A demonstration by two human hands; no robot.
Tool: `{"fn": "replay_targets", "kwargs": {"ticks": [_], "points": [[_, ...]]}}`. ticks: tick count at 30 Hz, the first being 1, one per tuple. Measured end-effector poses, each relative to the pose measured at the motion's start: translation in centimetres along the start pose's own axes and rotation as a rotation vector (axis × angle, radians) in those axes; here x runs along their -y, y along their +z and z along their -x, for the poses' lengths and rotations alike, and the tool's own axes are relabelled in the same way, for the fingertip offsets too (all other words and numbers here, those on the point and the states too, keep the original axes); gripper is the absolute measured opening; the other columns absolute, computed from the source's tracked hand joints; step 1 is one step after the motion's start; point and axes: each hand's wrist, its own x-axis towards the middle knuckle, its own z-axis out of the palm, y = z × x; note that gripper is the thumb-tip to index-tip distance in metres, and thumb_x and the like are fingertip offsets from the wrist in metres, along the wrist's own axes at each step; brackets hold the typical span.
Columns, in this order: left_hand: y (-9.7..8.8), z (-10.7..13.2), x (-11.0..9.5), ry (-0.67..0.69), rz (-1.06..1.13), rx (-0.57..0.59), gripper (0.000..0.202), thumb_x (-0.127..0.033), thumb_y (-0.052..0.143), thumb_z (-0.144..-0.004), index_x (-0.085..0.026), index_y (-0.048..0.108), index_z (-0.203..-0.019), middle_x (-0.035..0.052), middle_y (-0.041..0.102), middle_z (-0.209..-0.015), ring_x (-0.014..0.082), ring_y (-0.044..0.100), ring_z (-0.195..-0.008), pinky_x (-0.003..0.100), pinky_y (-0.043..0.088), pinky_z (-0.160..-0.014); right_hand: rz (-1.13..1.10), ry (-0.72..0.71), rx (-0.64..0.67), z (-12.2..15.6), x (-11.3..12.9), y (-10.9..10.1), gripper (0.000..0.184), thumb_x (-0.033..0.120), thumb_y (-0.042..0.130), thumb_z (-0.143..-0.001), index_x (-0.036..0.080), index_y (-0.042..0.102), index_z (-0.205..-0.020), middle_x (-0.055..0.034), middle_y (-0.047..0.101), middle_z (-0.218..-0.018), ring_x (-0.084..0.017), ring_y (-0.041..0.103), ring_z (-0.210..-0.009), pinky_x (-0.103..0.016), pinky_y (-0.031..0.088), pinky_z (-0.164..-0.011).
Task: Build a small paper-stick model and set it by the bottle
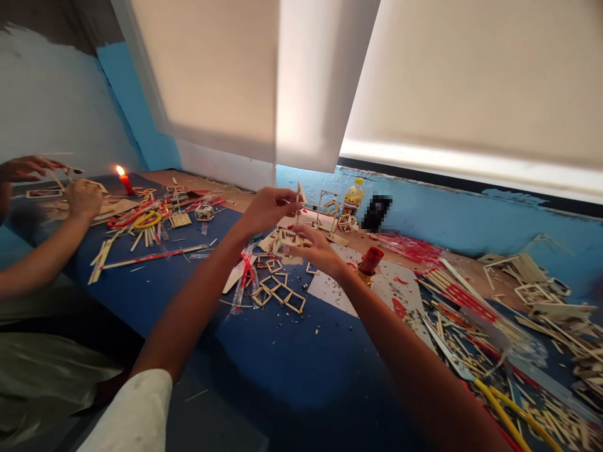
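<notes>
In the head view, my left hand [269, 210] is closed in a pinch on a small frame of thin wooden sticks [300, 193], held upright above the cluttered table. My right hand [320, 252] is lower and nearer to me. Its thumb and fingers are apart, beside and over a pile of short wooden sticks [282, 240]; whether it touches any of them I cannot tell. In front of the hands, joined square stick frames [279, 290] lie on the blue tabletop. An unlit red candle [372, 260] stands to the right of my right hand.
Scissors with yellow handles [494, 402] lie at right among loose sticks [556, 414]. A yellow-capped bottle [353, 198] stands by the wall. At left, a co-worker's hands [85, 198] handle sticks near a lit red candle [125, 181].
</notes>
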Motion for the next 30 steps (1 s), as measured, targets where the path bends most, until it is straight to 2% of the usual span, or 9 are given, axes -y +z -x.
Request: {"fn": "replay_targets", "kwargs": {"ticks": [4,6,8,10,13,17,24,27,30], "points": [[-2.6,-2.3,-4.2,0.073,0.081,-0.073,0.025,-0.030,0.066,-0.093,-0.018,0.076,-0.113,0.0049,0.079,-0.100,0.0184,0.076,-0.093,0.032,0.062,-0.085,-0.141,-0.099,-0.077,-1.4,3.9,-2.0,0.034,0.047,0.074,-0.085,0.026,0.069,-0.111,-0.0044,0.073,-0.113,-0.023,0.068,-0.109,-0.038,0.056,-0.091],[-4.3,-3.3,-5.8,0.145,0.136,-0.171,0.028,-0.031,0.060,-0.098,-0.019,0.072,-0.120,0.0050,0.077,-0.110,0.0193,0.074,-0.103,0.034,0.060,-0.091,-0.183,-0.137,-0.110,-2.7,6.4,-3.3,0.033,0.048,0.069,-0.088,0.025,0.068,-0.112,-0.0030,0.073,-0.104,-0.020,0.070,-0.097,-0.036,0.056,-0.086],[-6.1,-3.8,-6.6,0.085,0.130,-0.210,0.036,-0.042,0.052,-0.104,-0.021,0.068,-0.128,0.0077,0.072,-0.125,0.0220,0.072,-0.110,0.034,0.060,-0.090,-0.190,-0.156,-0.165,-4.5,8.7,-4.6,0.037,0.052,0.068,-0.088,0.024,0.067,-0.111,-0.0036,0.071,-0.106,-0.019,0.069,-0.097,-0.033,0.055,-0.080],[-7.7,-4.0,-6.7,-0.016,0.170,-0.150,0.046,-0.056,0.049,-0.103,-0.023,0.065,-0.133,0.0095,0.068,-0.131,0.0253,0.070,-0.112,0.034,0.060,-0.085,-0.156,-0.150,-0.196,-6.5,10.6,-5.6,0.040,0.057,0.072,-0.086,0.020,0.069,-0.102,-0.0051,0.070,-0.101,-0.019,0.067,-0.094,-0.032,0.052,-0.074],[-9.1,-4.2,-5.8,-0.108,0.233,0.028,0.054,-0.064,0.056,-0.097,-0.020,0.069,-0.126,0.0117,0.072,-0.121,0.0275,0.071,-0.102,0.035,0.060,-0.076,-0.069,-0.153,-0.103,-9.7,11.9,-6.6,0.039,0.053,0.083,-0.076,0.017,0.072,-0.087,-0.0038,0.069,-0.085,-0.017,0.064,-0.082,-0.031,0.048,-0.068],[-8.9,-5.6,-3.2,-0.112,0.429,0.165,0.048,-0.057,0.069,-0.088,-0.019,0.073,-0.116,0.0120,0.075,-0.112,0.0266,0.072,-0.097,0.035,0.060,-0.079,0.014,-0.190,-0.019,-12.9,11.0,-7.1,0.035,0.051,0.082,-0.078,0.016,0.077,-0.085,-0.0023,0.068,-0.079,-0.015,0.060,-0.074,-0.031,0.046,-0.066],[-7.5,-9.3,0.4,-0.071,0.418,0.047,0.030,-0.042,0.059,-0.086,-0.019,0.074,-0.100,0.0096,0.075,-0.100,0.0222,0.070,-0.087,0.034,0.059,-0.072,0.055,-0.313,-0.011,-15.7,8.7,-7.0,0.033,0.035,0.081,-0.078,0.020,0.079,-0.107,-0.0014,0.076,-0.096,-0.019,0.069,-0.093,-0.035,0.053,-0.086],[-8.0,-10.3,0.9,-0.079,0.362,0.002,0.028,-0.037,0.059,-0.088,-0.021,0.074,-0.105,0.0092,0.075,-0.102,0.0224,0.071,-0.086,0.034,0.059,-0.069,0.057,-0.380,0.010,-16.4,8.4,-7.6,0.037,0.035,0.071,-0.089,0.024,0.074,-0.124,0.0005,0.076,-0.112,-0.018,0.068,-0.109,-0.033,0.052,-0.097],[-8.7,-11.5,1.8,-0.095,0.266,-0.058,0.031,-0.040,0.053,-0.095,-0.020,0.072,-0.108,0.0120,0.075,-0.102,0.0222,0.071,-0.084,0.033,0.058,-0.065,0.111,-0.376,-0.077,-17.0,8.7,-9.0,0.042,0.039,0.057,-0.099,0.021,0.066,-0.136,-0.0032,0.070,-0.131,-0.020,0.062,-0.123,-0.039,0.046,-0.107]]}}
